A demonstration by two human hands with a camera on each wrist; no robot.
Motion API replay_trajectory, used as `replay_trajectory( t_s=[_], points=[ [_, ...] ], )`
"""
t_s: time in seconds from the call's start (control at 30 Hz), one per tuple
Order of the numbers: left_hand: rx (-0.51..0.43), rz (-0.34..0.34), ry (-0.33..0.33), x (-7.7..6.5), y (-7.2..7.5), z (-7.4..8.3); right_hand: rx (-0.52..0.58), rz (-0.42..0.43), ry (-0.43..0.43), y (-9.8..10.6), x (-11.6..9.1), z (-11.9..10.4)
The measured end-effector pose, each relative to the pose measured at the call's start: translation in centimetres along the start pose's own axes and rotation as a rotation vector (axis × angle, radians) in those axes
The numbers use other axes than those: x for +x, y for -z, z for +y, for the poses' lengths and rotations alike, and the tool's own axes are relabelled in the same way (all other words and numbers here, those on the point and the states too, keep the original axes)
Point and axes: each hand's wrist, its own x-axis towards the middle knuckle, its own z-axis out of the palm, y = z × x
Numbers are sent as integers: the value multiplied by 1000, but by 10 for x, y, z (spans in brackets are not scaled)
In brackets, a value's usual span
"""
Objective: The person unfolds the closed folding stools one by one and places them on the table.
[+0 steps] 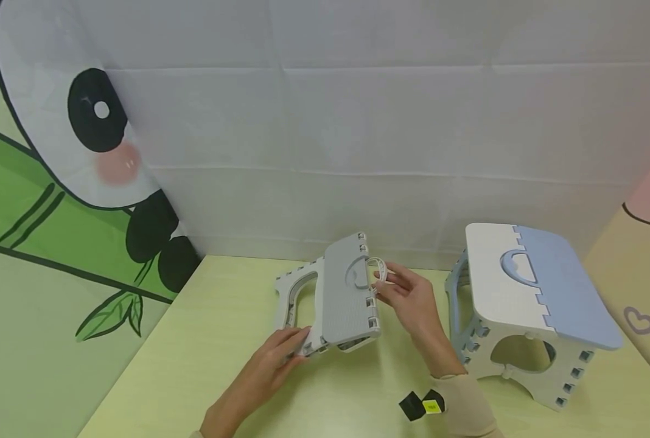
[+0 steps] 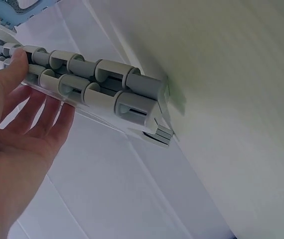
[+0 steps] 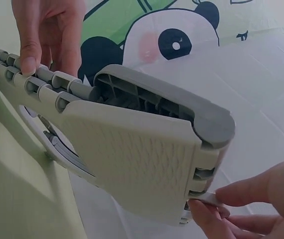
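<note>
A grey and white folding stool, folded nearly flat, stands tilted over the table. My left hand grips its near hinged edge; in the left wrist view the thumb lies on the hinge row and the fingers are behind. At the stool's right end, my right hand pinches the white loop handle between thumb and fingers. The right wrist view shows the textured panel and the handle partly hidden by the fingertips. An opened-out white and blue folding stool stands to the right.
The pale yellow-green table meets a white hanging sheet at its back edge. Panda-printed cloth covers the left side. Small black pieces, one with a yellow label, show beside the right sleeve.
</note>
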Motion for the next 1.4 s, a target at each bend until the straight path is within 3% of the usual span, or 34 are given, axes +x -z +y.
replay_trajectory(
  t_s=[0.27, 0.63, 0.97, 1.4],
  points=[
    [-57, 7, -13, 1, -1, 3, -13, -11, 13, 1, -2, -8],
    [-68, 11, -11, 4, -4, 7, -32, -21, 41, 2, -4, -18],
    [-118, 23, -47, 8, -7, 11, -75, -15, 87, 3, -6, -25],
    [-162, 1, -40, 11, -6, 15, -81, -11, 129, 2, -11, -32]
  ],
)
